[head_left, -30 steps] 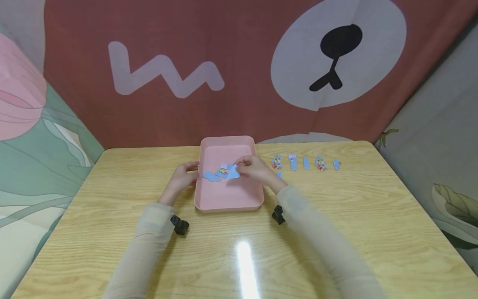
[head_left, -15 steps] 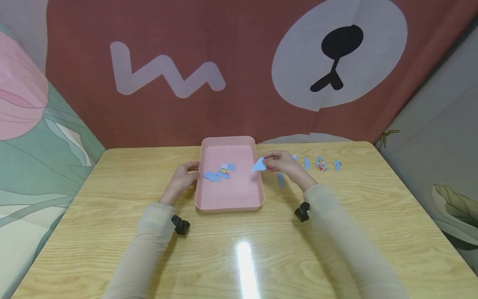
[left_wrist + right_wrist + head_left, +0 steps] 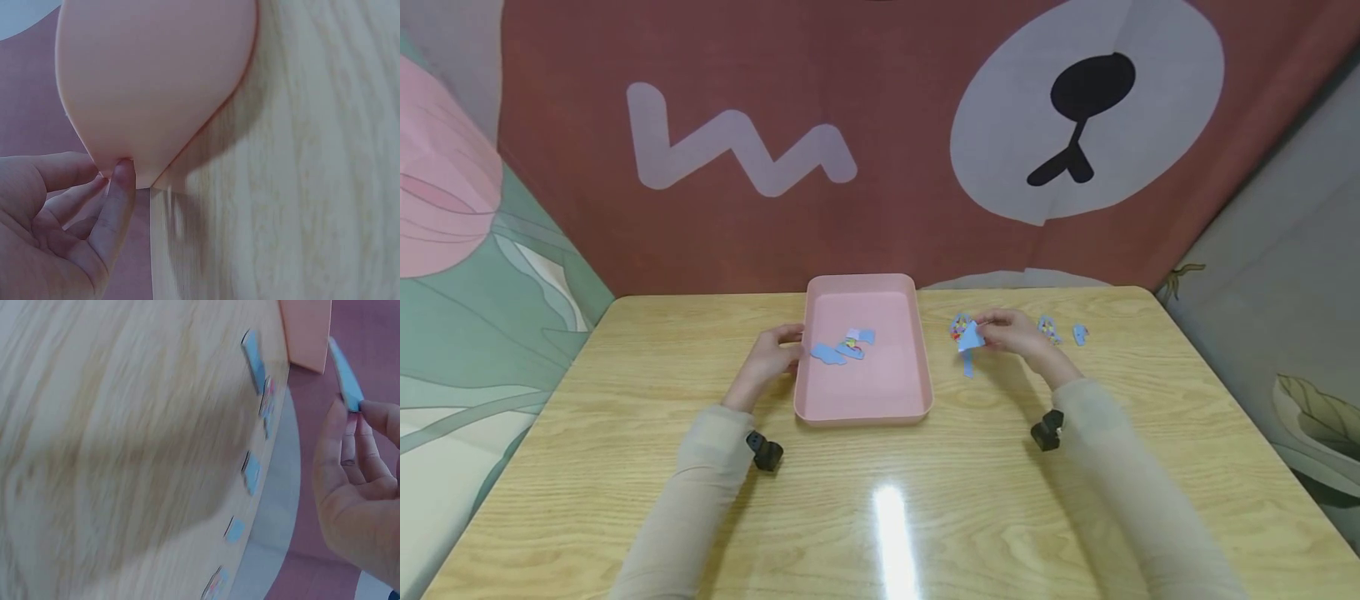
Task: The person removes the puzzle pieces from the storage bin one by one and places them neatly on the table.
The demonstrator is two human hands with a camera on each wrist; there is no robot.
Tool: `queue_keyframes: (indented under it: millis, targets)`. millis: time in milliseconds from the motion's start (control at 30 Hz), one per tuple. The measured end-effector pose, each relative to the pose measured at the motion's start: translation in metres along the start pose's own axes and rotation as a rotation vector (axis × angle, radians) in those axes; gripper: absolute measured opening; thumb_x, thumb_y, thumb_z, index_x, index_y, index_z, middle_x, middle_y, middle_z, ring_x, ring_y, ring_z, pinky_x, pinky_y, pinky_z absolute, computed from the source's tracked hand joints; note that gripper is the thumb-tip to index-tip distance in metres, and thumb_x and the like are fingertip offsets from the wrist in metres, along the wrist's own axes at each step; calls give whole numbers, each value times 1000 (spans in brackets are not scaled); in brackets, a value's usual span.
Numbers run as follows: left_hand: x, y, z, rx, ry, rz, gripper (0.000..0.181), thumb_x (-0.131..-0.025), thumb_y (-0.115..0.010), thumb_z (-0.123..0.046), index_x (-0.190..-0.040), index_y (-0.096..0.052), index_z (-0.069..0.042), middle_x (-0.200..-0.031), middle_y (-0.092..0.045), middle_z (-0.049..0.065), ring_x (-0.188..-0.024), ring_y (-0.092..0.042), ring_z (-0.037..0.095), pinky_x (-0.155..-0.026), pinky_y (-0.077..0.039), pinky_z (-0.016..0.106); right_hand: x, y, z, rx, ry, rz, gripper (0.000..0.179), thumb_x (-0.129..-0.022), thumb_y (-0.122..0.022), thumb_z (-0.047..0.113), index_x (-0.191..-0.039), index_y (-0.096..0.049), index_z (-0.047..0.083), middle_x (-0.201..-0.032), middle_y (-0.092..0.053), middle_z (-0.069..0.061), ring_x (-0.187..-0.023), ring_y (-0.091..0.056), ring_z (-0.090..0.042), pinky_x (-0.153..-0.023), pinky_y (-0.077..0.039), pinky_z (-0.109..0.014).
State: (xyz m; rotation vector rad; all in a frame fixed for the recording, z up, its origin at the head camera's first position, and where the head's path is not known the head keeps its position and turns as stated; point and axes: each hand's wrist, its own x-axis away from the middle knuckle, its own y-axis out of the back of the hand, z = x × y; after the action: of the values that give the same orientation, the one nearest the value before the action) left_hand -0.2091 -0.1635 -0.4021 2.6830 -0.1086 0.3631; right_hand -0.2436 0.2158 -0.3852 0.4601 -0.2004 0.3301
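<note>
My left hand (image 3: 766, 357) is at the left side of a pink tray (image 3: 865, 404); in the left wrist view its thumb and fingers pinch the tray's wall (image 3: 156, 94) near the rim. My right hand (image 3: 1017, 335) pinches a light-blue puzzle piece (image 3: 972, 337) between thumb and fingertips, raised above the table right of the tray. In the right wrist view that piece (image 3: 347, 378) shows nearly edge-on. Several blue pieces (image 3: 827, 354) lie inside the tray, one with a multicoloured print (image 3: 852, 344).
Right of the tray, more pieces lie in a row along the back of the wooden table (image 3: 820, 517), among them a colourful one (image 3: 1048, 328) and a small blue one (image 3: 1080, 334). Another blue strip (image 3: 967, 365) lies nearer. A red-brown printed curtain (image 3: 895, 225) hangs behind.
My right hand has lifted the light-blue piece out of the tray and carried it right, over the row of pieces. My left hand has stayed at the tray's side.
</note>
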Motion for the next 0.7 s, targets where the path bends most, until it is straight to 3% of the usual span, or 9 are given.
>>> queue_keyframes:
  millis: [67,200,400,533,700]
  targets:
    - [0,0,0,-3,2,-3,52,-94,-45,-6,-145,-37,-1,-140,-45,21,-106,-58,27,-82,-54,27,3,4,-2,37,-9,6,46,-97,-48,16,-136,-44,-7,-131,-51,-22,-86,-55,1,-96,-52,-32]
    - [0,0,0,-1,-7,-9,51,-94,-45,-5,-145,-38,0,-140,-46,22,-105,-58,26,-81,-54,26,6,11,-7,75,-21,19,48,-97,-48,15,-138,-42,-8,-138,-46,-26,-84,-54,5,-90,-53,-26]
    - [-1,-1,1,7,-11,-7,51,-94,-44,-4,-144,-38,1,-140,-45,23,-105,-57,26,-80,-53,25,7,21,-15,90,-30,51,48,-97,-48,12,-139,-40,-9,-144,-40,-28,-88,-52,7,-97,-51,-32]
    - [-1,0,1,4,-12,-7,51,-94,-44,-4,-144,-38,1,-140,-45,23,-107,-57,27,-80,-53,25,8,26,-22,95,-30,85,48,-97,-47,11,-139,-39,-11,-141,-41,-30,-90,-52,5,-98,-51,-33]
    - [-1,0,1,0,-9,-7,51,-94,-44,-5,-144,-37,1,-140,-45,23,-110,-56,28,-83,-53,28,7,31,-28,97,-33,100,47,-95,-50,8,-135,-42,-14,-139,-44,-30,-87,-54,5,-91,-52,-24]
